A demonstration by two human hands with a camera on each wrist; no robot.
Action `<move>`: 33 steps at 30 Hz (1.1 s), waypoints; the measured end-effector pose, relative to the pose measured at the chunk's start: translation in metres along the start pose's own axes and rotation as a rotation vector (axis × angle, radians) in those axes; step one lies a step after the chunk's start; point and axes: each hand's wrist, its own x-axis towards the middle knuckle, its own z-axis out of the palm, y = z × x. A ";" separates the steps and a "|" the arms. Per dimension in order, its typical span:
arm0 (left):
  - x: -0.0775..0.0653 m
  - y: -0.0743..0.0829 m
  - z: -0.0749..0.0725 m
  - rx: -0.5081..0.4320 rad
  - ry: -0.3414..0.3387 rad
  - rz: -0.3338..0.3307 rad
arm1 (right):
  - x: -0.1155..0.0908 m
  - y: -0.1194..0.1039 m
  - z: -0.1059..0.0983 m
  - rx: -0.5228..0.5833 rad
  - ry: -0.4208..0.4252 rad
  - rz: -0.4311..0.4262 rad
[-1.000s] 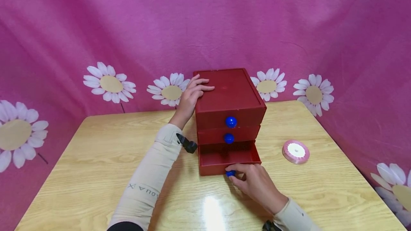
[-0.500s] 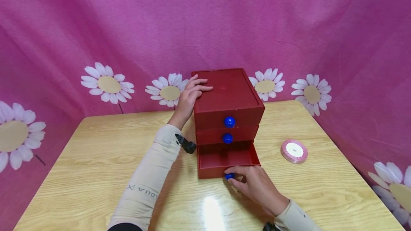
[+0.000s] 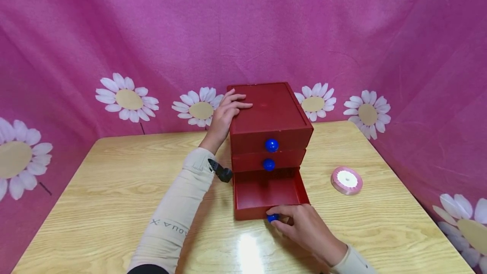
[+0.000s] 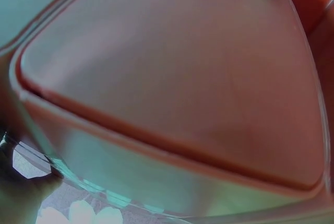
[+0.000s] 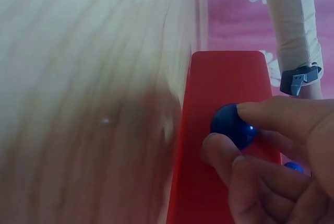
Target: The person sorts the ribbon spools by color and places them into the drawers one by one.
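Note:
A red three-drawer cabinet (image 3: pixel 270 109) with round blue knobs stands on the table in the head view. Its bottom drawer (image 3: pixel 262 193) is pulled out, and the bare inside shows. My right hand (image 3: pixel 306 229) pinches that drawer's blue knob (image 5: pixel 233 125) between thumb and fingers, seen closely in the right wrist view. On the cabinet's top left edge rests my left hand (image 3: pixel 225 117), fingers spread over the top. The upper knob (image 3: pixel 272 145) and middle knob (image 3: pixel 269 164) are untouched, their drawers pushed in. The left wrist view is filled by the cabinet's side (image 4: pixel 172 78).
A roll of pink ribbon (image 3: pixel 346 180) lies flat on the wooden table (image 3: pixel 125 189), to the right of the cabinet. Behind the table hangs a pink cloth (image 3: pixel 243 28) printed with white daisies. The left sleeve (image 3: pixel 175 210) crosses the table's front left.
The bottom drawer has slid further out toward me, with my right hand on its knob. My left hand has stayed on the cabinet top.

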 end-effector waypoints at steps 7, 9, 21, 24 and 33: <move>0.001 0.001 0.001 -0.003 -0.008 -0.006 | -0.007 0.002 -0.001 0.009 -0.016 -0.006; 0.001 0.000 0.003 -0.008 -0.006 -0.006 | -0.008 0.002 -0.001 0.011 -0.024 -0.005; 0.002 -0.014 0.002 -0.021 0.012 0.021 | -0.010 0.001 -0.007 0.000 -0.121 -0.008; 0.005 -0.029 0.002 -0.010 0.019 0.028 | -0.011 0.000 -0.008 0.013 -0.138 -0.027; 0.007 -0.042 0.002 0.025 0.035 0.034 | -0.015 -0.004 -0.009 0.041 -0.191 -0.035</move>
